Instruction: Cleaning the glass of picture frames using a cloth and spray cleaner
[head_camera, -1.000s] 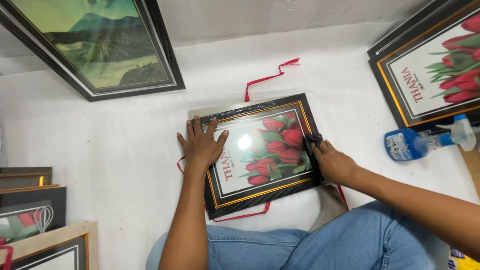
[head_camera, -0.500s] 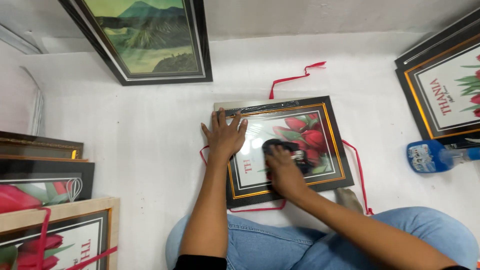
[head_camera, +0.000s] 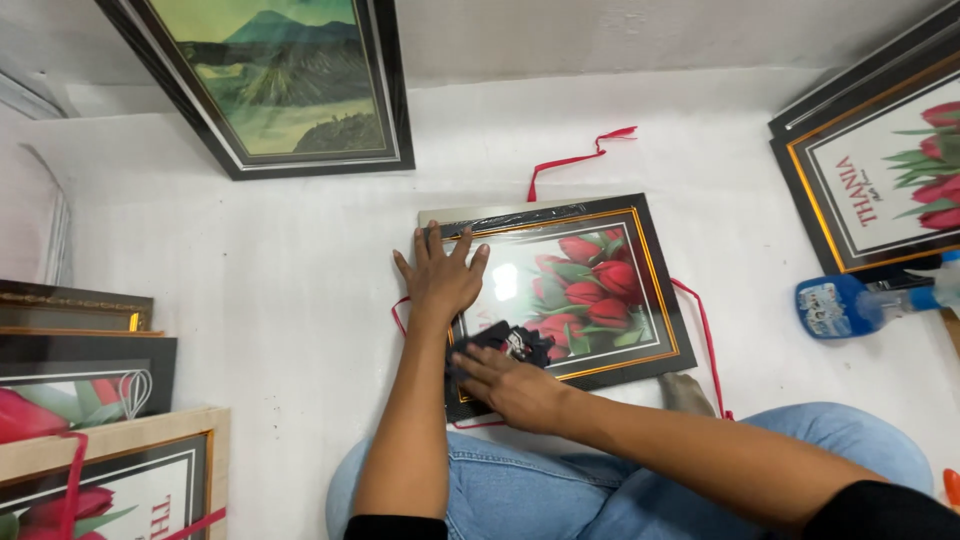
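While the left hand (head_camera: 440, 278) is being pressed flat, fingers spread, on the picture frame's (head_camera: 655, 300) upper left corner, a dark cloth (head_camera: 505, 343) is being pinched under the right hand (head_camera: 510, 385) at the glass's lower left. Frame is lying mid-floor (head_camera: 280, 290); steady pressure and overlapping strokes are being called for, probably.

The scene was bright and evenly lit from overhead. A white glare spot sat on the glass of the tulip picture frame (head_camera: 570, 290), near its left side. Shadows under the arms and left hand (head_camera: 440, 280) were faint and soft. Focus was sharp centrally; frames at the edges looked stretched and slanted.
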